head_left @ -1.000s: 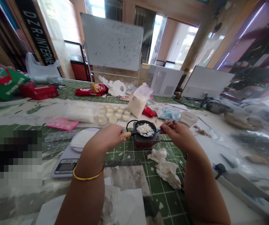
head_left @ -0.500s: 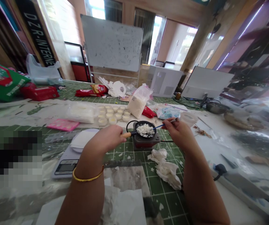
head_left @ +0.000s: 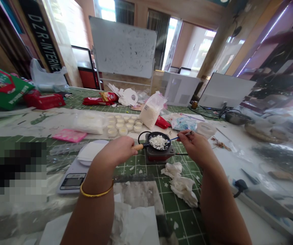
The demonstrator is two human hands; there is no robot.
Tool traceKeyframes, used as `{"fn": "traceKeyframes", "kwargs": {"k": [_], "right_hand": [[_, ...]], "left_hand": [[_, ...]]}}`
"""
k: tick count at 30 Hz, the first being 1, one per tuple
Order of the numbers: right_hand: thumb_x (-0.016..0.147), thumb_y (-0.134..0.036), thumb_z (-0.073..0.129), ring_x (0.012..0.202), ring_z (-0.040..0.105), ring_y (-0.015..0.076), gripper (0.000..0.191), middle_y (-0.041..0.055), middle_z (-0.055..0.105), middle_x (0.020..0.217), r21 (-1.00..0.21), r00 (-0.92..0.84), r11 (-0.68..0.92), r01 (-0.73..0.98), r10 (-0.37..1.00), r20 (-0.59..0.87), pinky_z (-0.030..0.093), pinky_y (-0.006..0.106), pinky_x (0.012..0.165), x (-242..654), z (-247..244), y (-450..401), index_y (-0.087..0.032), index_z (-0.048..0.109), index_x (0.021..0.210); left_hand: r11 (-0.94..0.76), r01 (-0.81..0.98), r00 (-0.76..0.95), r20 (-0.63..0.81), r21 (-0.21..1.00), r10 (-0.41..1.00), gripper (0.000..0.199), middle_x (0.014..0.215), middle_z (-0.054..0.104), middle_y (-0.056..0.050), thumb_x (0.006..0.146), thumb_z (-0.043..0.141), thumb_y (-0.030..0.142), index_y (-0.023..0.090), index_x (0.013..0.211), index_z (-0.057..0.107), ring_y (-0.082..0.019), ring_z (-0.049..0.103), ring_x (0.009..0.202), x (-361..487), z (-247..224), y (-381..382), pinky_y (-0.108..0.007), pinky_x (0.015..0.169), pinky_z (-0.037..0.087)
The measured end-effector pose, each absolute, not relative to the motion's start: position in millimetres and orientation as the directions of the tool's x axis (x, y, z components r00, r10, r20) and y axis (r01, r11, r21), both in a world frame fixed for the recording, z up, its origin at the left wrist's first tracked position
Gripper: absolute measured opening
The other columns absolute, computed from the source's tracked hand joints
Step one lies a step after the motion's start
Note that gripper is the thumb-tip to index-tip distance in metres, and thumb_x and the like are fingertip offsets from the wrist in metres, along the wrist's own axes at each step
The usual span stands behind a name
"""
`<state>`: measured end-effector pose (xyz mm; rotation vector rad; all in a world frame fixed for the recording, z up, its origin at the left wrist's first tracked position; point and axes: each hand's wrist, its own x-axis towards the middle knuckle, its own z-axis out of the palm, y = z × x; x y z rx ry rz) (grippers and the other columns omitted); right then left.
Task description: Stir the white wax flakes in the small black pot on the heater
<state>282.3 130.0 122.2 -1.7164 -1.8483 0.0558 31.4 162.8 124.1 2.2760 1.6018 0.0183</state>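
1. The left hand [head_left: 115, 151] is closed in a firm, narrow grip around the wooden handle [head_left: 138, 147] of a miniature black frying pan [head_left: 159, 140].
2. The pan is held level over a small red-and-black burner [head_left: 160, 156]; contact between them cannot be told.
3. White crumbled pieces [head_left: 158, 142] are heaped in the middle of the pan.
4. A thin blue-shafted utensil [head_left: 174, 138] is pinched between fingers and thumb of the right hand [head_left: 194, 146], its tip reaching the pan's rim.
5. A gold bangle [head_left: 96, 194] is worn on the left wrist.
6. A digital kitchen scale [head_left: 71, 181] is placed left of the burner, on a green cutting mat [head_left: 136, 166].
7. Crumpled tissue [head_left: 183, 185] is seen just below the burner.
8. Rows of small cups with pale contents [head_left: 123, 126] are set beyond the pan, beside a bag of white granules [head_left: 150, 112].
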Motion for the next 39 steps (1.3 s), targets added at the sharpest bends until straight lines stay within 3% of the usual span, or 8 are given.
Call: {"fn": "traceKeyframes", "kwargs": {"k": [3,11,17,21,27,32,39], "right_hand": [[0.084,-0.037,0.039,0.068,0.058,0.0187,0.03,0.0048,0.066,0.073,-0.372,0.012,0.127,0.92,0.937,0.348,0.039,0.029,0.063,281.9,123.1,128.6,-0.019,0.062,0.081],[0.086,-0.038,0.04,0.075,0.061,0.0181,0.027,0.0022,0.068,0.08,-0.494,-0.103,0.259,0.83,0.942,0.32,0.04,0.028,0.066,266.3,120.5,125.1,-0.022,0.061,0.089],[0.086,-0.038,0.038,0.068,0.06,0.019,0.029,0.0037,0.067,0.073,-0.378,-0.052,0.195,0.905,0.933,0.355,0.038,0.028,0.061,265.8,122.6,119.8,-0.021,0.061,0.082],[0.086,-0.036,0.038,0.071,0.061,0.018,0.026,0.0023,0.068,0.075,-0.433,-0.157,0.295,0.852,0.932,0.326,0.04,0.027,0.063,258.4,120.8,119.0,-0.022,0.059,0.087],[0.086,-0.036,0.042,0.076,0.061,0.0175,0.025,0.0026,0.068,0.081,-0.471,-0.081,0.293,0.832,0.904,0.42,0.041,0.027,0.068,255.6,118.8,120.3,-0.021,0.061,0.093],[0.086,-0.036,0.041,0.074,0.061,0.0169,0.027,0.0017,0.068,0.079,-0.462,-0.21,0.334,0.822,0.931,0.3,0.041,0.026,0.065,254.7,121.1,117.1,-0.022,0.063,0.091],[0.086,-0.038,0.041,0.072,0.062,0.0164,0.028,0.0014,0.069,0.077,-0.496,-0.143,0.291,0.818,0.938,0.315,0.041,0.026,0.065,259.3,122.6,116.7,-0.021,0.062,0.093]], "left_hand": [[-0.303,0.907,0.366,-0.194,0.29,0.91,0.022,0.078,0.064,-0.006,0.073,0.05,0.037,0.018,0.074,0.06,-0.018,0.057,0.069,31.6,123.2,163.7,-0.025,0.053,0.031],[-0.319,0.905,0.375,-0.176,0.282,0.91,0.023,0.075,0.063,-0.005,0.074,0.048,0.038,0.018,0.073,0.06,-0.017,0.056,0.066,32.2,123.5,162.7,-0.025,0.051,0.03],[-0.31,0.908,0.37,-0.19,0.284,0.91,0.021,0.076,0.063,-0.005,0.072,0.049,0.036,0.018,0.072,0.06,-0.018,0.057,0.067,32.4,124.3,162.2,-0.026,0.051,0.03],[-0.319,0.907,0.376,-0.182,0.276,0.909,0.021,0.072,0.062,-0.004,0.072,0.048,0.038,0.019,0.07,0.058,-0.018,0.056,0.065,32.3,122.5,163.7,-0.026,0.051,0.03],[-0.329,0.904,0.382,-0.172,0.273,0.908,0.021,0.072,0.062,-0.005,0.072,0.047,0.037,0.018,0.07,0.056,-0.018,0.056,0.064,33.8,122.5,163.5,-0.026,0.051,0.03],[-0.318,0.913,0.369,-0.188,0.255,0.91,0.021,0.07,0.061,-0.005,0.073,0.047,0.037,0.018,0.069,0.056,-0.017,0.055,0.062,34.6,122.1,163.6,-0.025,0.049,0.029],[-0.308,0.923,0.355,-0.204,0.232,0.912,0.023,0.071,0.061,-0.005,0.074,0.046,0.037,0.018,0.07,0.057,-0.017,0.055,0.062,36.7,122.5,164.2,-0.026,0.05,0.029]]}}
